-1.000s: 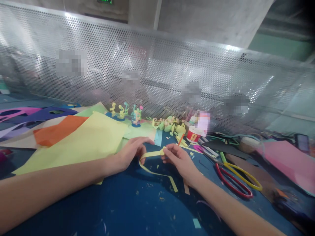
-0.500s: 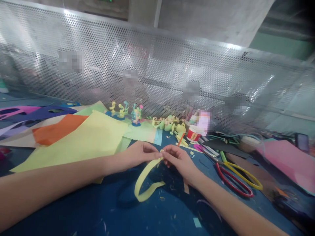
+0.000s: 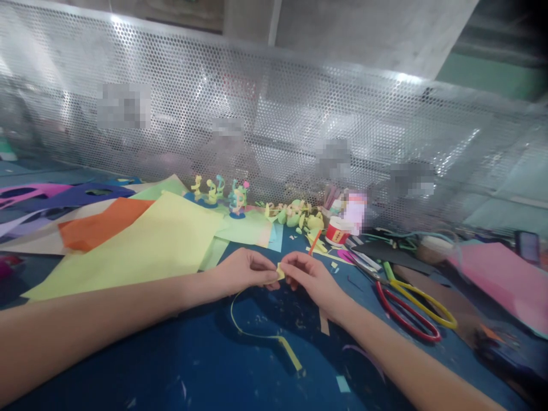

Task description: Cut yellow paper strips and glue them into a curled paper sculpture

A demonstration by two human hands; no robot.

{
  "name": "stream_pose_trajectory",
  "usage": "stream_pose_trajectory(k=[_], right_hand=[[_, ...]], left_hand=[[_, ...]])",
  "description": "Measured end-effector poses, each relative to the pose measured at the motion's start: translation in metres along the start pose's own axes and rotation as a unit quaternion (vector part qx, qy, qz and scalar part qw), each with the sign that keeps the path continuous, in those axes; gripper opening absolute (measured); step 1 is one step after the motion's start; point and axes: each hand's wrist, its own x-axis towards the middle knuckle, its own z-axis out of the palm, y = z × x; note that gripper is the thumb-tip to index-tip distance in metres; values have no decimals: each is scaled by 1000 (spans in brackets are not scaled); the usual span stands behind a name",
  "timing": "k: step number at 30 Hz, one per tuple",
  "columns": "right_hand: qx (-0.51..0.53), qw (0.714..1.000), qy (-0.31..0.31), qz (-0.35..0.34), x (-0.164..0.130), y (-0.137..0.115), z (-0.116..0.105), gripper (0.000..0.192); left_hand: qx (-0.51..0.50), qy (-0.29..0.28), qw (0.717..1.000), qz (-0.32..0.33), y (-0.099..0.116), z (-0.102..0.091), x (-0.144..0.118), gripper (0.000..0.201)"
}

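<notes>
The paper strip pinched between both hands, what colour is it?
Pale yellow; the paper strip shows best in the head view.

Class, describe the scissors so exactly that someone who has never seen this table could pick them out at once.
Start at the blue table and look right of the right hand. There, before the pink paper sheet, lie the scissors. Their big loop handles, one red and one yellow, mark them out from the flat paper and scraps around them.
</notes>
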Motion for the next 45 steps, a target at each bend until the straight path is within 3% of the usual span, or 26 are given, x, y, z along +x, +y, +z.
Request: stream_pose_trajectory(k=[12,19,28,36,45], right_hand=[[-29,1000,2,2,0,-1,2,24],[-18,1000,2,0,0,1,1,23],[13,1000,-13,-22,-1,2,0,18],[25,999,-15,-19,-1,1,0,17],[5,1000,-17,-25,-2,1,-1,14]], left_hand=[[12,-11,1000,-2,2,0,1,35],[-27,17,999,-14,-2,0,1,31],[-19,21,999,-26,14,1,-5,28],[-19,18,1000,-7,2,-2,-2,31],[-40,11,999,-11,5,-1,-2,24]])
